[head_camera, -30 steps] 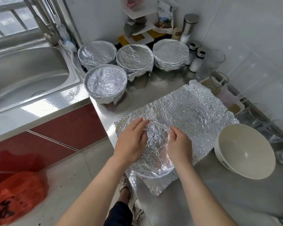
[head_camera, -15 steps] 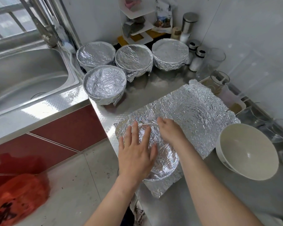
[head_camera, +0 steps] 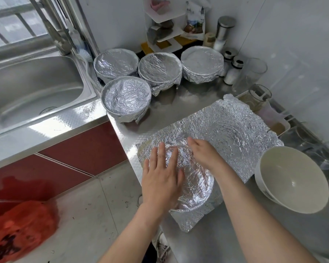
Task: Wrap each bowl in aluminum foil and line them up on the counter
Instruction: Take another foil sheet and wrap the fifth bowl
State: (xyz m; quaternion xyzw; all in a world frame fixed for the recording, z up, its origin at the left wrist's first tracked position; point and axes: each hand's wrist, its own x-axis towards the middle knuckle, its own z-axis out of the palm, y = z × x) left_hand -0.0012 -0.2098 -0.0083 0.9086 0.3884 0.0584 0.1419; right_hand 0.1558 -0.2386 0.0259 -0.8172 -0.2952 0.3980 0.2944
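A large crinkled foil sheet (head_camera: pixel 230 133) lies flat on the steel counter (head_camera: pixel 179 103). A round shape under its near corner (head_camera: pixel 194 183) is covered by the foil; I cannot tell what it is. My left hand (head_camera: pixel 160 179) lies flat on that mound, fingers spread. My right hand (head_camera: pixel 203 152) presses the foil on the mound's far side. A bare white bowl (head_camera: pixel 291 185) stands to the right. Several foil-wrapped bowls stand at the back: one in front (head_camera: pixel 125 98), others behind (head_camera: pixel 115 63), (head_camera: pixel 160 68), (head_camera: pixel 201 62).
A steel sink (head_camera: pixel 32 88) with a faucet (head_camera: pixel 61 44) is at the left. Jars, shakers (head_camera: pixel 234 71) and glasses (head_camera: pixel 257 95) line the right wall. A white corner shelf (head_camera: pixel 165 33) stands at the back. A red bag (head_camera: pixel 17 230) lies on the floor.
My left hand went from curled on the foil mound to flat with spread fingers. My right hand slid from the mound's near side to its far side.
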